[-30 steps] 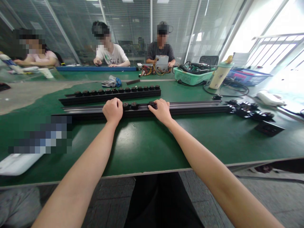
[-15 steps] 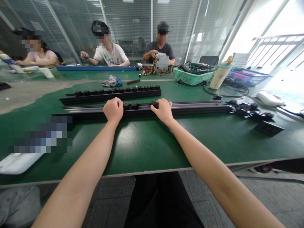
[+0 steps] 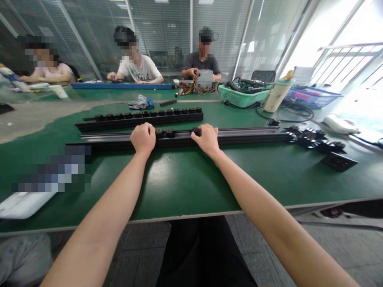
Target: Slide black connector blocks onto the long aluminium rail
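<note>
A long black metal rail [image 3: 245, 138] with a channel along its top lies across the bench in front of me. My left hand [image 3: 143, 138] is closed around it left of the middle, its fingertips hidden behind the rail. Just right of that hand, two small black socket modules [image 3: 169, 132] sit in the channel. My right hand [image 3: 207, 138] pinches another black module [image 3: 196, 131] at the channel, with a gap between it and the pair. Behind lies a second, shorter black rail [image 3: 179, 118], carrying a row of several such modules.
Several loose black modules [image 3: 311, 137] and a black panel [image 3: 339, 161] lie by the rail's right end. A white device [image 3: 26, 205] is at the front left. Farther back are a green basket [image 3: 243, 98], a bottle [image 3: 279, 94] and a glove [image 3: 141, 102]. Three people sit opposite.
My right hand and the module in it have shifted very slightly to the right. My left hand stays in place. Across the bench, one person's raised hand has come down.
</note>
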Demonstrator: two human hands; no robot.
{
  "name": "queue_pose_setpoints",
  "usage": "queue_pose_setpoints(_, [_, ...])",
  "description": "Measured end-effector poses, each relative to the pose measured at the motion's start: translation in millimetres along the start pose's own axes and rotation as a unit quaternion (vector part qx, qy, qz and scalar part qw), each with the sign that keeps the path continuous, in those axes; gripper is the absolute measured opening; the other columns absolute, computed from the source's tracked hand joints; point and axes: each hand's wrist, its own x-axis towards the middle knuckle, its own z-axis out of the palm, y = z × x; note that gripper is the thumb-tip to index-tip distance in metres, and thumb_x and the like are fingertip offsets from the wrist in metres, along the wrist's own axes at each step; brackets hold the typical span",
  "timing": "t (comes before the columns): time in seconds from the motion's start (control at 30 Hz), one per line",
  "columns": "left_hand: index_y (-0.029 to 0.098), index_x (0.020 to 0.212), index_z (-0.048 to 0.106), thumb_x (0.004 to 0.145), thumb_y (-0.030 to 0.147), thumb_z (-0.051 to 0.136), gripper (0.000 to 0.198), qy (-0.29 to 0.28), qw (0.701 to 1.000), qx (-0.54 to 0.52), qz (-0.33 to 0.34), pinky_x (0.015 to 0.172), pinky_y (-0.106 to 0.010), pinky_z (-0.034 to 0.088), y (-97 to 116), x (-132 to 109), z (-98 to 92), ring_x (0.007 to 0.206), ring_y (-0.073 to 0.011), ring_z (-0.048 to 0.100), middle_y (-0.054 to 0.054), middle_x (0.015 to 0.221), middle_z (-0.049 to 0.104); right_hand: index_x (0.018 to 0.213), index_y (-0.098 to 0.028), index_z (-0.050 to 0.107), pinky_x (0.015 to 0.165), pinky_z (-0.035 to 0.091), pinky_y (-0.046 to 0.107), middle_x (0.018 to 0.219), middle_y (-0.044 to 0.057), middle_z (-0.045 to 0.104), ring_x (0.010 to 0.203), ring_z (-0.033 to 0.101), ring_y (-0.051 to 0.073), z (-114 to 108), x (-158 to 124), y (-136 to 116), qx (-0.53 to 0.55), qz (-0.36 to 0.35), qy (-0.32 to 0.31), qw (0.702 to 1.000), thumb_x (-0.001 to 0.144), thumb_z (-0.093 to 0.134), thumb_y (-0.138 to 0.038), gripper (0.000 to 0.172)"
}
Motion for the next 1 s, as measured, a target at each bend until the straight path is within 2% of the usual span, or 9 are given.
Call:
queue_pose_setpoints(0.37, [0.021,0.097,0.068,0.101,0.034,0.033,0.038,-0.003,1.0,-0.007,-0.003,0.079,-0.036,0.038,1.8,0.2,-2.1,0.101,-0.0291,0.061,-0.014,0.1,0.069,0.1,-0.017,0.067,0.099,0.034,0.047,0.111,0.015,0.066,0.112,0.055,0.032,-3.2,-2.4,-2.4,-0.009,0.015,-0.003,1.0,0.096,0.053,-0.04,0.027])
queue_pose_setpoints(0.67, [0.021,0.095,0.068,0.101,0.035,0.032,0.039,0.002,1.0,0.001,0.0,0.077,-0.036,0.037,0.8,0.9,-0.5,0.099,-0.0286,0.061,-0.014,0.099,0.07,0.097,-0.019,0.066,0.097,0.033,0.048,0.11,0.015,0.066,0.111,0.054,0.032,-1.3,-4.1,3.2,-0.012,0.011,0.017,1.0,0.097,0.055,-0.052,0.035])
queue_pose_setpoints(1.0, [0.021,0.097,0.068,0.1,0.034,0.034,0.037,0.005,1.0,0.012,0.001,0.076,-0.035,0.038,1.6,0.5,-1.6,0.099,-0.0286,0.061,-0.014,0.097,0.069,0.102,-0.019,0.065,0.099,0.032,0.046,0.11,0.014,0.067,0.11,0.055,0.031,0.0,-2.2,3.0,-0.002,0.007,0.012,1.0,0.098,0.055,-0.046,0.029])
